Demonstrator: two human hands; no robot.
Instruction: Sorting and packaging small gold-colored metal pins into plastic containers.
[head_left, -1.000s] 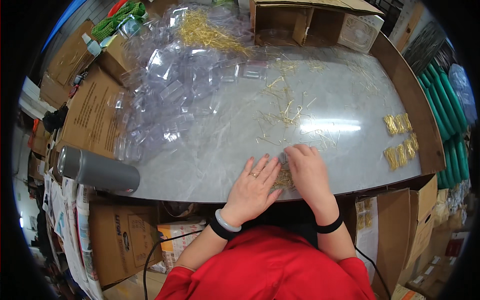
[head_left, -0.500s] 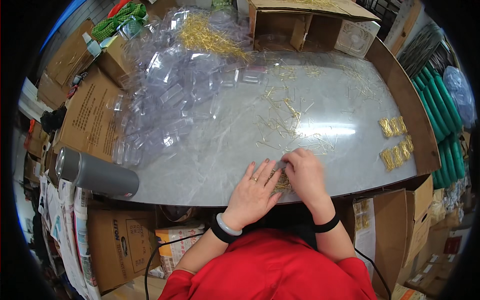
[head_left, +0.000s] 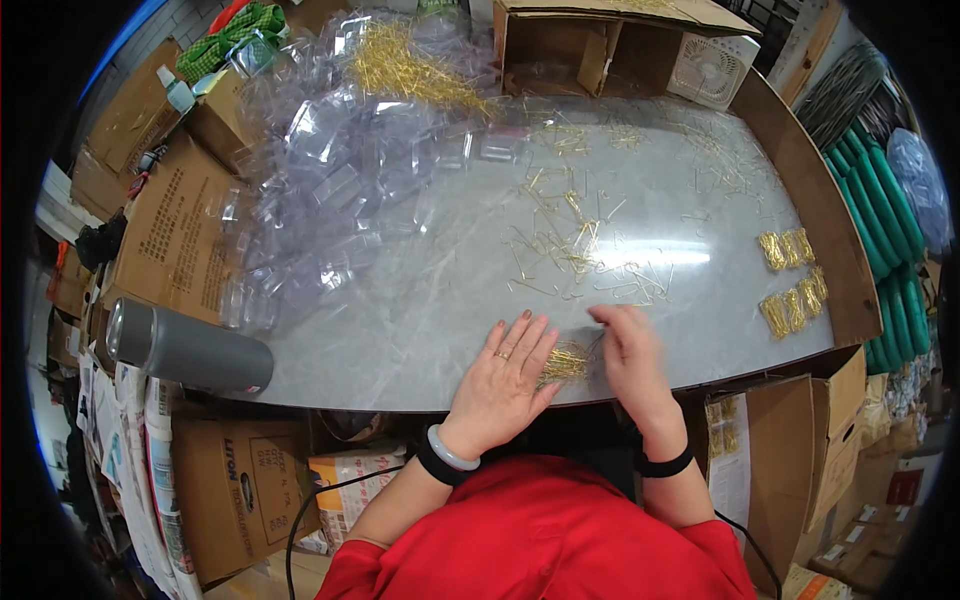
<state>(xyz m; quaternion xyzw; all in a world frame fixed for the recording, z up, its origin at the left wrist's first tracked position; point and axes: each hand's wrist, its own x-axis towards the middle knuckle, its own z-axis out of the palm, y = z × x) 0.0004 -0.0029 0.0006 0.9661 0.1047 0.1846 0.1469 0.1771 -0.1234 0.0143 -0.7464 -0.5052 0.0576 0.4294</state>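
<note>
A small bundle of gold wire hooks (head_left: 567, 362) lies near the table's front edge. Flat on the table at its left, my left hand (head_left: 505, 375) has its fingers stretched out, with the thumb side against the hooks. My right hand (head_left: 632, 355) hovers just right of the bundle, apart from it. Its fingers bend inward but are smeared by motion, so whether they hold anything cannot be made out. Beyond both hands, loose gold wire hooks (head_left: 575, 258) are scattered over the grey tabletop (head_left: 420, 340).
Clear plastic boxes (head_left: 340, 180) are heaped at the left, topped by a gold hook pile (head_left: 410, 70). Tied hook bundles (head_left: 790, 310) sit at the right beside a cardboard wall (head_left: 820, 220). A grey tumbler (head_left: 200, 348) lies at front left; a white fan (head_left: 708, 70) stands behind.
My right hand has drawn back to the right, off the hook bundle, which now shows more. My left hand stays in nearly the same place, and its fingers no longer meet the right hand's.
</note>
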